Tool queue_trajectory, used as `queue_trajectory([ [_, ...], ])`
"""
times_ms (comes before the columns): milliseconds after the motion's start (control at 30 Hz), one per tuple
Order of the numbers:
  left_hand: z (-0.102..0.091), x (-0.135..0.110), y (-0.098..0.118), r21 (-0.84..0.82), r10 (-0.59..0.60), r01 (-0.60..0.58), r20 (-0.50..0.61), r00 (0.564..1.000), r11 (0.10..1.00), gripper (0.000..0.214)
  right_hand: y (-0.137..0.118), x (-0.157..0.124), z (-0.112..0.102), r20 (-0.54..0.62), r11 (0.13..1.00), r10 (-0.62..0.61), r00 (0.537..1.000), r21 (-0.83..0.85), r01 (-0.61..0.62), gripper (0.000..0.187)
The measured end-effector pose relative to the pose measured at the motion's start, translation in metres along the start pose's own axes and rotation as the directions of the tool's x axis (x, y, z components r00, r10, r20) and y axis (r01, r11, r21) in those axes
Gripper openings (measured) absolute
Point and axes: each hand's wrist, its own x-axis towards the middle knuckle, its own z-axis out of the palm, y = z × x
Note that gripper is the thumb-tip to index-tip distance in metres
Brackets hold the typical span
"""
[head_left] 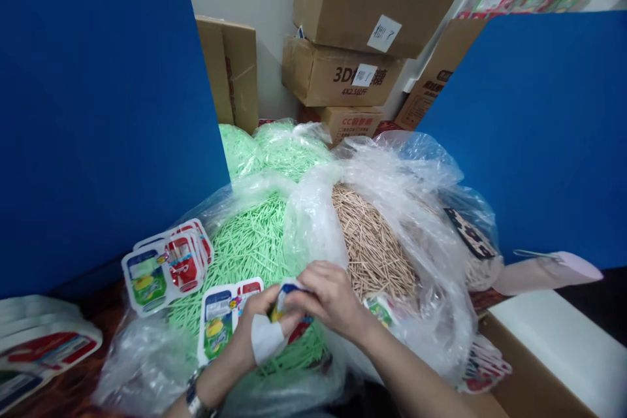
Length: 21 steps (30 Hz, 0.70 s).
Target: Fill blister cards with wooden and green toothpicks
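Note:
My left hand (267,323), with a white patch at the base of its thumb, is closed around a small white-edged package (286,289) with a blue, yellow and red print. My right hand (328,297) grips the same package from the other side. The fingers cover most of it. Just left of my hands, a similar two-part printed package (219,326) lies on thin green sticks (249,235) in an open clear plastic bag. More such packages (164,268) lie overlapped farther left. Thin brown sticks (375,241) fill the bag beside my right hand.
Blue panels (108,98) (533,130) flank the space. Cardboard boxes (355,75) are stacked at the back. White trays (49,346) lie at lower left. An open carton (539,366) and a pinkish roll-shaped thing (543,272) are on the right.

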Motion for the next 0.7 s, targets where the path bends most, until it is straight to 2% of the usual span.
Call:
queue_trajectory([
  [67,-0.012,-0.002,-0.003,-0.061,-0.058,0.058,0.002,0.998,0.996,0.018,0.005,0.006,0.005,-0.006,1.0,0.006,1.0,-0.005,-0.006,0.047],
  [133,-0.023,-0.003,-0.005,-0.079,-0.067,0.069,0.03,0.997,0.994,0.022,0.007,0.012,0.007,0.018,0.999,-0.034,0.999,0.001,0.034,0.047],
  [300,-0.037,-0.001,-0.002,-0.009,-0.033,0.033,0.018,0.999,0.999,0.022,-0.002,0.024,0.012,0.104,0.981,-0.164,0.981,-0.089,0.174,0.035],
  [400,-0.041,0.0,-0.003,-0.001,-0.006,0.006,-0.025,1.0,1.0,0.02,-0.007,0.023,0.012,0.098,0.982,-0.176,0.979,-0.048,0.182,0.023],
  [433,-0.042,0.0,-0.005,0.01,-0.001,0.002,-0.055,0.998,1.0,0.019,-0.007,0.02,0.011,0.065,0.989,-0.146,0.987,-0.006,0.147,0.02],
  [500,-0.045,-0.002,-0.01,0.027,-0.005,0.008,-0.129,0.992,1.0,0.019,-0.005,0.01,0.008,-0.051,0.997,-0.013,0.999,0.073,0.016,0.025],
  [567,-0.048,-0.004,-0.015,0.02,-0.018,0.022,-0.189,0.982,1.0,0.021,0.0,-0.007,0.008,-0.116,0.986,0.134,0.984,0.119,-0.12,0.026],
  [600,-0.049,-0.005,-0.017,0.007,-0.027,0.029,-0.208,0.978,1.0,0.023,0.002,-0.017,0.011,-0.088,0.98,0.169,0.982,0.12,-0.158,0.02],
  [633,-0.05,-0.006,-0.018,-0.01,-0.033,0.032,-0.216,0.976,0.999,0.024,0.004,-0.028,0.016,0.01,0.982,0.161,0.987,0.1,-0.161,0.015],
  [667,-0.05,-0.006,-0.018,-0.028,-0.039,0.033,-0.216,0.976,0.999,0.024,0.006,-0.038,0.023,0.159,0.989,0.124,0.979,0.054,-0.134,0.014],
  [700,-0.05,-0.006,-0.018,-0.042,-0.044,0.036,-0.215,0.976,0.998,0.024,0.006,-0.048,0.031,0.299,0.996,0.092,0.95,-0.025,-0.089,0.015],
])
